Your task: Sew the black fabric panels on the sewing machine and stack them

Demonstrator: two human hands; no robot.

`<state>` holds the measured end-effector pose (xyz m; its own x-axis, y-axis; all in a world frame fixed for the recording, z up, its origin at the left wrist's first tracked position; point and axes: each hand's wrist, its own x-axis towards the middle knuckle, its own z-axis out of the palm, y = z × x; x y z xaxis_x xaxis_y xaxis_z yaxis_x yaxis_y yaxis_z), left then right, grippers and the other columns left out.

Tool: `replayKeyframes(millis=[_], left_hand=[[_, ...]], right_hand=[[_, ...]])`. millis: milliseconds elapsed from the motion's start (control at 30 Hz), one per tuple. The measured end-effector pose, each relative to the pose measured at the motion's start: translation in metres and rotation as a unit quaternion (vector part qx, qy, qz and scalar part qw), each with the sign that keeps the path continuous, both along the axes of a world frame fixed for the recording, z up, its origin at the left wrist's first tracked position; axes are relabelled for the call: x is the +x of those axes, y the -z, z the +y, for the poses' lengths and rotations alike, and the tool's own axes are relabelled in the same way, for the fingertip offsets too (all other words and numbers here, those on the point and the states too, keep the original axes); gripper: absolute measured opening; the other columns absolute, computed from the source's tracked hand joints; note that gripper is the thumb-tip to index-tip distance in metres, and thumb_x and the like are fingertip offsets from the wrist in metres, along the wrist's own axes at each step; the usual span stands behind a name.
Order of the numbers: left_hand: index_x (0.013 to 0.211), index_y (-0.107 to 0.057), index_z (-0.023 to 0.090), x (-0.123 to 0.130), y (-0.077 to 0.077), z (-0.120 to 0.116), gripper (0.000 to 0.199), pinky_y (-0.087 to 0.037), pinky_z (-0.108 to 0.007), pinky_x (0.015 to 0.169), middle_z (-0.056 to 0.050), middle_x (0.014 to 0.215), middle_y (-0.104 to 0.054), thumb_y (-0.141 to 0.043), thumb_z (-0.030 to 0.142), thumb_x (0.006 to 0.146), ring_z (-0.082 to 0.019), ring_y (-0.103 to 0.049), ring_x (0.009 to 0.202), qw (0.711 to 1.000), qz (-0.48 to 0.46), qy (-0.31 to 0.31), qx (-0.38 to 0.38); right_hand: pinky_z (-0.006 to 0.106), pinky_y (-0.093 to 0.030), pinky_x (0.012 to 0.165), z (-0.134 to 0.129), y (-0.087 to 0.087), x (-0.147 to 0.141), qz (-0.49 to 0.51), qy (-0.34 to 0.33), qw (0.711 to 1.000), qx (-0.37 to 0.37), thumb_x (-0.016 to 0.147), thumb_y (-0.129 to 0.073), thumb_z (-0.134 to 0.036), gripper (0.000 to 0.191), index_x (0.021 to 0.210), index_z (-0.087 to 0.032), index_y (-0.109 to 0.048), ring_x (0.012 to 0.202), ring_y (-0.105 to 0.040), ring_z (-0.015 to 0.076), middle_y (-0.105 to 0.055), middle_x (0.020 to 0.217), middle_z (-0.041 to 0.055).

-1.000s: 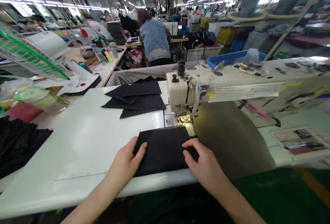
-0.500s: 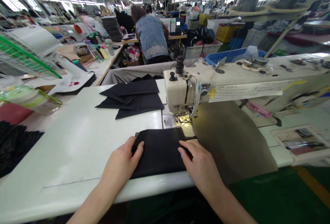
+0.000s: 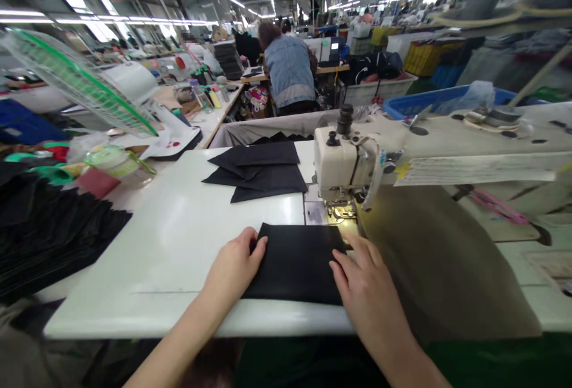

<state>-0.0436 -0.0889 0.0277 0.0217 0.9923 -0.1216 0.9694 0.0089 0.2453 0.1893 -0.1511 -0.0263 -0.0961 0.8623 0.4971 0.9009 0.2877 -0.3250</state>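
Note:
A flat black fabric piece (image 3: 297, 264) lies on the white table, just in front of the presser foot and needle plate of a sewing machine (image 3: 335, 161). My left hand (image 3: 235, 264) pinches its left edge, thumb on top and the other fingers partly hidden. At the right edge, the thumb and fingertips of my right hand (image 3: 369, 283) hold the cloth; one finger is blurred beside the lit plate. More black fabric pieces (image 3: 272, 168) with pointed ends lie overlapping behind, left of the machine head.
A green-rimmed fan (image 3: 84, 78) stands at the left, near a lidded clear container (image 3: 116, 164) and a heap of black cloth (image 3: 49, 227). A blue basket (image 3: 424, 101) is behind the machine. Ahead, a person in a denim vest (image 3: 289, 69) bends over another table.
The view has swung left, so the scene sits farther right. The right hand's fingers have shifted slightly at the cloth's edge, one lifting toward the plate. The cloth remains before the presser foot.

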Motion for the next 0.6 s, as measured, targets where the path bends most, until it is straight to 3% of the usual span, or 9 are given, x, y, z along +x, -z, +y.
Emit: replayKeyframes(millis=[200,400,467,533,600], left_hand=[[0.081,-0.056,0.020,-0.003,0.000,-0.001,0.020,-0.037,-0.028,0.062,-0.003,0.071,-0.066,-0.052,0.027,0.100,-0.021,-0.065,0.068,1.000,-0.018,-0.006,-0.010],[0.092,-0.061,0.018,-0.001,0.002,-0.005,0.019,-0.046,-0.031,0.065,-0.005,0.076,-0.069,-0.050,0.030,0.102,-0.024,-0.069,0.072,1.000,0.021,0.001,-0.021],[0.103,-0.063,0.016,-0.004,0.006,-0.005,0.020,-0.052,-0.035,0.068,-0.009,0.085,-0.072,-0.050,0.032,0.102,-0.027,-0.071,0.078,0.998,0.056,0.009,0.007],[0.117,-0.063,0.015,-0.009,0.011,-0.003,0.024,-0.057,-0.042,0.081,-0.015,0.110,-0.071,-0.049,0.025,0.100,-0.030,-0.071,0.097,0.991,0.063,0.077,0.087],[0.129,-0.061,0.017,-0.012,0.016,0.000,0.037,-0.053,-0.048,0.100,-0.016,0.136,-0.062,-0.048,0.011,0.095,-0.031,-0.062,0.124,0.963,0.032,0.221,0.151]], right_hand=[[0.047,-0.057,0.095,-0.004,0.023,-0.002,0.033,-0.017,0.999,0.026,0.105,-0.041,-0.024,0.031,0.110,-0.015,-0.070,0.107,-0.069,0.0280,-0.071,0.117,0.0161],[0.049,-0.056,0.098,-0.006,0.021,-0.002,0.025,-0.024,0.999,0.018,0.105,-0.041,-0.023,0.031,0.111,-0.012,-0.069,0.110,-0.068,0.0293,-0.070,0.119,0.0182],[0.050,-0.056,0.098,-0.005,0.020,-0.001,0.024,-0.026,0.999,0.014,0.105,-0.041,-0.023,0.030,0.112,-0.011,-0.069,0.111,-0.068,0.0297,-0.069,0.120,0.0185],[0.049,-0.056,0.099,-0.004,0.020,0.001,0.027,-0.039,0.999,0.011,0.104,-0.043,-0.021,0.029,0.115,-0.012,-0.068,0.115,-0.066,0.0293,-0.068,0.123,0.0178],[0.047,-0.057,0.100,-0.002,0.021,0.002,0.027,-0.068,0.997,0.014,0.102,-0.044,-0.016,0.029,0.116,-0.014,-0.069,0.116,-0.066,0.0282,-0.069,0.124,0.0165]])
